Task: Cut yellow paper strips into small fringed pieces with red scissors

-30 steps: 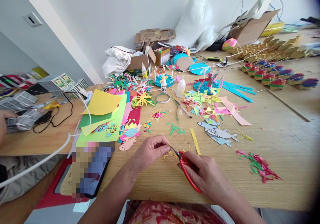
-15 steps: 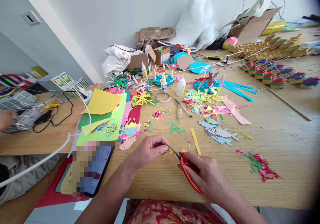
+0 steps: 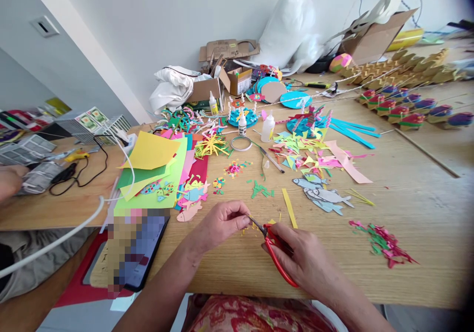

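My right hand grips red-handled scissors, blades pointing up-left toward my left hand. My left hand is pinched shut on a tiny piece of paper I can barely see, held at the scissor tips. Small yellow paper snippets lie on the wooden table just under the blades. A yellow paper strip rests just beyond my hands.
Coloured paper sheets lie at left, a tablet at the near left edge. Paper fish, glue bottles, scrap piles and cardboard boxes fill the table. Another person's hand shows at far left.
My hands have hardly moved; the scissors shifted slightly. The other person's hand at far left moved a little lower and to the right.
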Demonstrator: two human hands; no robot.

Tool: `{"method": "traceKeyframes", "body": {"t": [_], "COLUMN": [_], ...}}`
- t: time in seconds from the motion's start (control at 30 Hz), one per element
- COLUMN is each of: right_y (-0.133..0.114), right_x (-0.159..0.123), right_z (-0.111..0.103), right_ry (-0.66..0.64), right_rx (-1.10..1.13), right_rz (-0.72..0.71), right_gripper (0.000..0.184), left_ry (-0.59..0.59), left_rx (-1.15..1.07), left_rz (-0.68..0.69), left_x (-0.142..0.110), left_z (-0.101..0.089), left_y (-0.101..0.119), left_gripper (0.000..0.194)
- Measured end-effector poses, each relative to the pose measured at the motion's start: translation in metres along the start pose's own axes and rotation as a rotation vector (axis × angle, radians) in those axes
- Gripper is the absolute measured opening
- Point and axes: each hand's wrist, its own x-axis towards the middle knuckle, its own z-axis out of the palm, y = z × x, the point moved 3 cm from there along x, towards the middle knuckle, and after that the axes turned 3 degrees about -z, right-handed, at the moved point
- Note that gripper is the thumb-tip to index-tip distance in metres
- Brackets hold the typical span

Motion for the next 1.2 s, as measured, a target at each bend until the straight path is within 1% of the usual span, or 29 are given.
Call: {"method": "traceKeyframes", "body": {"t": [0.53,0.73,0.83,1.07,1.2], "right_y": [0.0006,0.0004,0.0013,0.0013,-0.0017], "right_x": [-0.0009,-0.0022,-0.003,-0.0024,0.0018], "right_z": [-0.0004,-0.0003,0.0006,0.0017,-0.0007], "right_ry": [0.043,0.018,0.002,-0.006,-0.026], "right_rx": [-0.01,-0.02,-0.017,0.063,0.19], "right_rz": [-0.036,-0.034,-0.023,0.013,0.05], "right_gripper": [0.023,0.025,0.025,0.023,0.022], "left_ry": [-0.021,-0.035,-0.031,0.023,0.041], "left_rx": [0.047,0.114,0.112,0.054,0.121], "left_rz": [-0.039,-0.035,-0.027,-0.001,0.01], "left_x": [-0.0005,-0.0018,-0.0027,-0.0051,-0.0042], "left_z": [-0.0035,-0.0061,-0.0066,-0.0082,-0.0084], "left_y": [0.0014,0.0062,0.006,0.0022,-0.0007], "left_gripper": [0.015,0.013,0.012,0.014,0.01]}}
